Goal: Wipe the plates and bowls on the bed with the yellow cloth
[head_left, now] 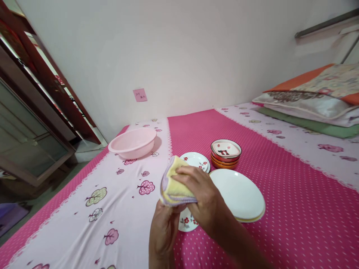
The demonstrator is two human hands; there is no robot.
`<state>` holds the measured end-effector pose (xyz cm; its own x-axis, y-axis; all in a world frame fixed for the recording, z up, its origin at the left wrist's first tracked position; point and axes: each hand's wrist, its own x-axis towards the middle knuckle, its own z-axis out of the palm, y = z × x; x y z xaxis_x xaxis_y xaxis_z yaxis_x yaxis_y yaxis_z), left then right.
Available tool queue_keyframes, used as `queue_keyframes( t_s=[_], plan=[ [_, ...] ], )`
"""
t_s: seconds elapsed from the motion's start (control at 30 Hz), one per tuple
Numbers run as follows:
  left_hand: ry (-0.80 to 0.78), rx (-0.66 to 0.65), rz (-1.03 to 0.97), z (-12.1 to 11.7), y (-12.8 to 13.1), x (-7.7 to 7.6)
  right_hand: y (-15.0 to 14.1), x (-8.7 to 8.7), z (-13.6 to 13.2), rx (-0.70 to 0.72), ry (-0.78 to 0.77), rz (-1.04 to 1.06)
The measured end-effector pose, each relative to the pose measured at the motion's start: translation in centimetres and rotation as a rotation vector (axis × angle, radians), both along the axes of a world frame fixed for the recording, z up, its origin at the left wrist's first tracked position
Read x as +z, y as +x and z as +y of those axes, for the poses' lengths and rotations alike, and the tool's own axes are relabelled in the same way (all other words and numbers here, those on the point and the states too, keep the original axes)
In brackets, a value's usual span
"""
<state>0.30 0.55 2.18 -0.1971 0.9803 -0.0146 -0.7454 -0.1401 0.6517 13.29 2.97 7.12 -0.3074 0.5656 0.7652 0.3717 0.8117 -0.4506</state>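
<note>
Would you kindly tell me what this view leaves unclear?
In the head view:
- Whether the left hand grips anything: hidden by the yellow cloth and right hand.
- Rest of lower flowered plate: hidden by hands.
- Markings on pink wall square: too small.
- Purple object: cut off by left edge.

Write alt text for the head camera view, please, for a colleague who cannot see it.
A person's right hand holds a yellow cloth, with the left hand just beneath it, above a pink-and-white bedsheet. Nearby are flowered plates, stacked bowls and a large white plate, with a pink basin to the left and piled bedding at far right.
</note>
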Motion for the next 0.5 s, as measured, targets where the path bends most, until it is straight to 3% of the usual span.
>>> queue_keyframes(
  t_s=[0.1, 0.27, 0.5],
  plan=[
    [0.006, -0.046, 0.029, -0.4, -0.1, -0.3, 1.1, -0.4, 0.9, -0.073, -0.087, 0.055],
    [0.093, 0.057, -0.094, 0.0, -0.5, -0.3, 1.3, -0.7, 1.2, -0.148, -0.331, 0.032],
    [0.151, 0.123, -0.288, 0.7, -1.1, 0.1, 0.1, -0.1, -0.2, 0.014, -0.429, -0.063]
  ],
)
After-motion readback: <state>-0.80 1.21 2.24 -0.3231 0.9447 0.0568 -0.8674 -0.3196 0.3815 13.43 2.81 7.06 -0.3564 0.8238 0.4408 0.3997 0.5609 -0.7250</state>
